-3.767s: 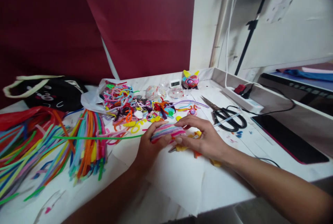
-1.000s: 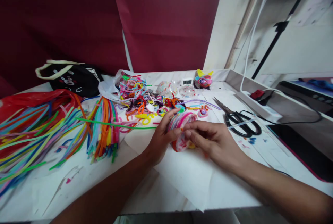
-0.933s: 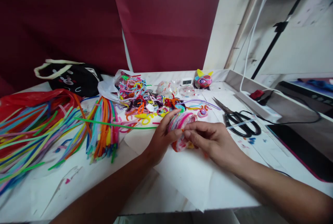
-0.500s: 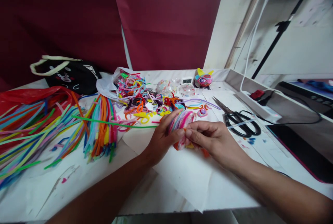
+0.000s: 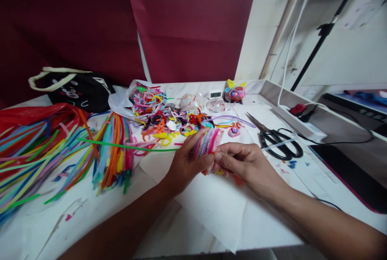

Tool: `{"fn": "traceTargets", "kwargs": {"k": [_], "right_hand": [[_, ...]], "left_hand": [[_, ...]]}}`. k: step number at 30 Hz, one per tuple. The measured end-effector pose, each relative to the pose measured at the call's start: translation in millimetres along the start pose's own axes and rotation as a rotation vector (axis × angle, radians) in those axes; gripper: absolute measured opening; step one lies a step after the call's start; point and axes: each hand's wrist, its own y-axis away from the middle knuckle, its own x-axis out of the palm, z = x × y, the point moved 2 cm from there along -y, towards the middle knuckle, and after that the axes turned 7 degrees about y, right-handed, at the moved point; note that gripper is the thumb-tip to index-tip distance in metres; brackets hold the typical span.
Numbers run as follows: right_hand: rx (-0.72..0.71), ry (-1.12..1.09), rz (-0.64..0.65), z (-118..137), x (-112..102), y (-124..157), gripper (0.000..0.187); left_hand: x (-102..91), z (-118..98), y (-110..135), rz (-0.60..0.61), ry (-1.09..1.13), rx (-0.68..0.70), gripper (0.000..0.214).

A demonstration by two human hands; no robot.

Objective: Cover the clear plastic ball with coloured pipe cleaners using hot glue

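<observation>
Between my hands is a rounded bundle of coiled pipe cleaners (image 5: 208,143) in pink, purple, white and blue stripes. My left hand (image 5: 189,161) wraps round its left side, with the thumb pressed on the front. On the right side, my right hand (image 5: 244,163) pinches at the bundle's lower edge, thumb against forefinger. Orange and yellow bits show beneath the fingers, and the exact piece in the pinch is partly hidden. A long green pipe cleaner (image 5: 130,146) lies to the left of my left hand, its right end near the wrist.
Loose pipe cleaners (image 5: 113,151) spread over the left side. A pile of coloured offcuts (image 5: 169,121) lies behind my hands. Black-handled scissors (image 5: 276,139) and a dark phone-like slab (image 5: 347,177) lie right. A finished-looking figure (image 5: 235,91), small clock (image 5: 215,94) and black bag (image 5: 77,92) stand behind.
The bundle has turned slightly in my hands and shows more of its striped face. Both hands keep their grip. The whole view has shifted a little.
</observation>
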Motion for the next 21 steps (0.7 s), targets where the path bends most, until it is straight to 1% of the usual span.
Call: {"fn": "traceTargets", "kwargs": {"k": [4,8,14,17,21], "right_hand": [[0.031,-0.011,-0.007,0,0,1,0.026],[0.04,0.012,-0.014,0,-1,1,0.023],[0.07,0.05,-0.012,-1,-5,1,0.018],[0.066,0.078,-0.016,-2,-6,1,0.013],[0.043,0.077,0.012,-1,-7,2,0.011]], "left_hand": [[2.2,-5,0,0.02,-0.087,0.059,0.061],[3.5,-10,-1,0.048,-0.166,0.126,0.057],[2.5,-12,-1,0.089,-0.233,0.227,0.053],[3.1,-11,-1,0.12,-0.221,0.244,0.053],[4.5,-11,0,0.126,-0.189,0.219,0.053]]}}
